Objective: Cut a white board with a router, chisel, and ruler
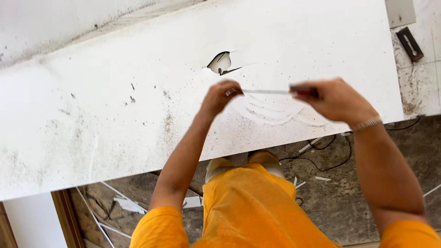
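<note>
Blade [265, 92] up in front of me, thin and pale, stretched flat between my two hands and lying against the white panel [115, 115]. My left hand [219, 97] pinches its bare end, fingers curled tight, thumb and fingertips closed on the tip. My right hand [337, 100] is wrapped shut round the dark handle [304, 91] at the other end, knuckles up. A metal watch band [366, 123] sits on that wrist. Both arms reach up from orange sleeves, and the tool runs level from one fist to the other.

Just behind the blade, faint curved scratch lines [268, 112] sweep across the panel, several arcs nested one inside another. Above my left hand, near but apart from it, a ragged hole [219, 62] breaks the surface, with a sliver of torn edge hanging at its lower side. The panel is dusty all over, speckled with dark grit, heavier toward the left.

Off at the top right, well away, a small dark bracket [409, 43] lies on a grimy white surface. Past the panel's near edge I see my orange clothing [248, 206] and the rough brown floor [340, 202], littered with white offcuts and a black cable [321, 163] snaking across it. A wooden frame [66, 220] edges in at lower left.
</note>
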